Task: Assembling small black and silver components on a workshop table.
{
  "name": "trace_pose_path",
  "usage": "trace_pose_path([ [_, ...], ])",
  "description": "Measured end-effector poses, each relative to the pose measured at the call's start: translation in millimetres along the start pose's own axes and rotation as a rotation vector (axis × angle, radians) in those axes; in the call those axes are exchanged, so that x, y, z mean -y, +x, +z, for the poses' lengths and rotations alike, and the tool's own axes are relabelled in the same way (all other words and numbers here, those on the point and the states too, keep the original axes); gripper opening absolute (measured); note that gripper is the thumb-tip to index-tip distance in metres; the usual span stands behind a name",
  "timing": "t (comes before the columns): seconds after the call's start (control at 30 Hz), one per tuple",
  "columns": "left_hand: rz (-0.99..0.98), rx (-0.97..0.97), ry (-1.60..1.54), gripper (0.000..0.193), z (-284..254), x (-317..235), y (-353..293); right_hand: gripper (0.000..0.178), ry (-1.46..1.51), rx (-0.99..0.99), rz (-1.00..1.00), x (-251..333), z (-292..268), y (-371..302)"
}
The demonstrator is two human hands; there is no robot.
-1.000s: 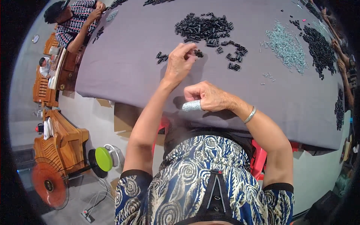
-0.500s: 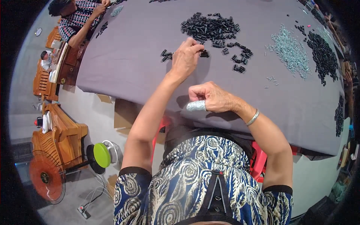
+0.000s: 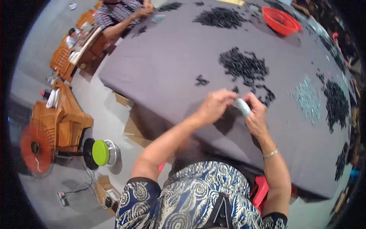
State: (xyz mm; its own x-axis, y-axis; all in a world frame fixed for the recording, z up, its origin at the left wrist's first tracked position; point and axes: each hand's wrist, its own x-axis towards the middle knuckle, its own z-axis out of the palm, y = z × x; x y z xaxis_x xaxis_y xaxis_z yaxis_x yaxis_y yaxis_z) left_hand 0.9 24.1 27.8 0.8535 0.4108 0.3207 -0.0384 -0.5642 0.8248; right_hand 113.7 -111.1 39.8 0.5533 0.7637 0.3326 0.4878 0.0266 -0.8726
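My left hand is closed in a pinch, its fingertips right beside the thumb of my right hand. Whatever sits between those fingers is too small and blurred to name. My right hand is curled shut, its thumb wrapped in a silvery covering; anything inside is hidden. Both are held above the near part of the table. Just beyond them lies a heap of small black pieces, with a few black pieces apart to its left. Small silvery pins are heaped to the right.
Another black heap lies at the right, and one more far back. A red basket stands on the grey tablecloth. A co-worker's hands are at the far left. A fan and a green-topped stool stand on the floor.
My left hand has come away from the black pieces and toward me, meeting my right hand. The view has shifted, bringing the red basket and far heap into sight.
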Motion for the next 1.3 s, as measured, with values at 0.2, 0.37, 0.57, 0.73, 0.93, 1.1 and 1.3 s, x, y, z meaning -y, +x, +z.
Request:
trace_pose_path([
  [0.2, 0.096, -0.010, -0.046, 0.020, -3, -11, -18, 0.009, -0.177, 0.105, 0.082, 12, -6, -1],
  [0.37, -0.042, -0.026, -0.197, 0.015, 3, -11, -20, 0.016, -0.167, 0.198, 0.116, 22, -13, 3],
  [0.57, -0.330, 0.073, -0.666, 0.013, 12, -5, -21, 0.013, -0.195, 0.287, 0.118, 10, -25, 2],
  [0.73, -0.044, 0.030, -0.234, 0.018, 1, 5, -26, 0.012, -0.092, 0.352, 0.075, 1, -22, 7],
  [0.93, -0.262, -0.053, -0.516, 0.028, 4, -1, -23, 0.013, -0.161, 0.427, 0.239, -2, -48, 14],
  [1.1, -0.140, -0.040, -0.226, 0.019, 7, -1, -25, 0.013, -0.188, 0.436, 0.239, -3, -72, 51],
  [1.3, -0.092, -0.031, -0.089, 0.018, 10, -5, -31, 0.014, -0.541, -0.103, 0.040, -41, -153, 220],
])
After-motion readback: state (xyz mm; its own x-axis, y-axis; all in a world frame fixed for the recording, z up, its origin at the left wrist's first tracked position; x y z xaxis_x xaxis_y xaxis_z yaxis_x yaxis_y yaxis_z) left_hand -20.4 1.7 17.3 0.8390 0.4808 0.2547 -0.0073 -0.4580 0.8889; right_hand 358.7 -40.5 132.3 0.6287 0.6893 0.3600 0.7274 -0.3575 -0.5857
